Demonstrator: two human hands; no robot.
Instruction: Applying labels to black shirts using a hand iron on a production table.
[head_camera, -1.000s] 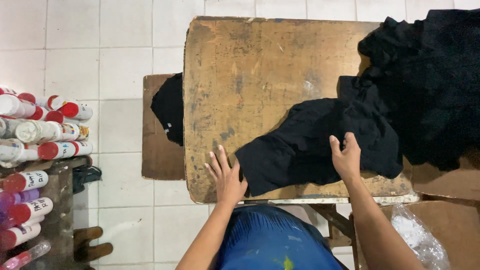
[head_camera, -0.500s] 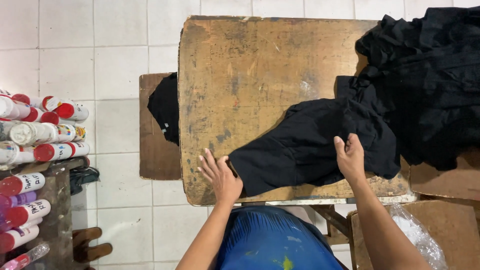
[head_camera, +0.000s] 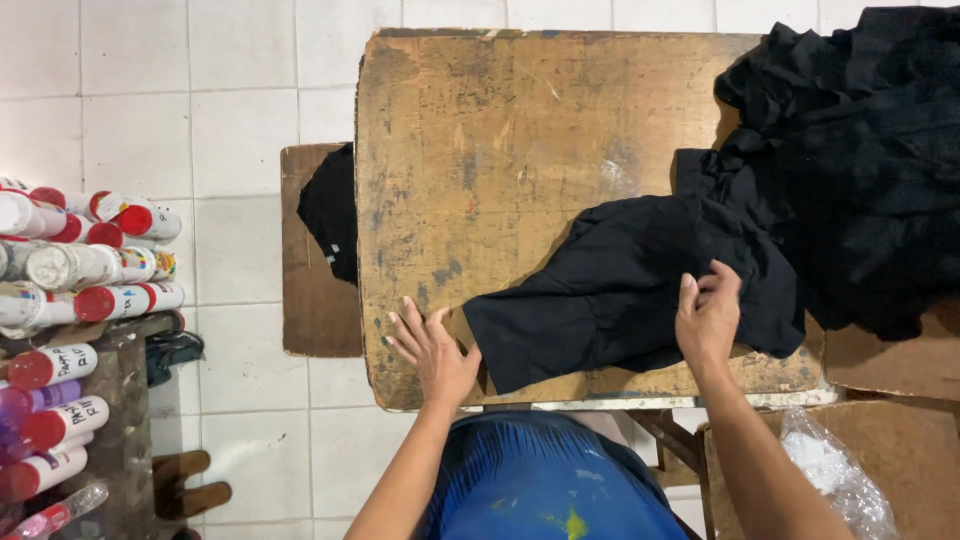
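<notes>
Head view looks straight down on a worn wooden surface (head_camera: 520, 150) where a black garment (head_camera: 620, 285) lies spread near the front edge, its far side running into a larger black cloth heap (head_camera: 860, 170) at the right. Left hand (head_camera: 432, 350) rests flat, fingers spread apart, holding nothing, just at the garment's lower left corner. Right hand (head_camera: 708, 318) lies on the garment, fingers bent and pinching its fabric. Spray cans (head_camera: 80, 270) crowd a shelf at far left.
</notes>
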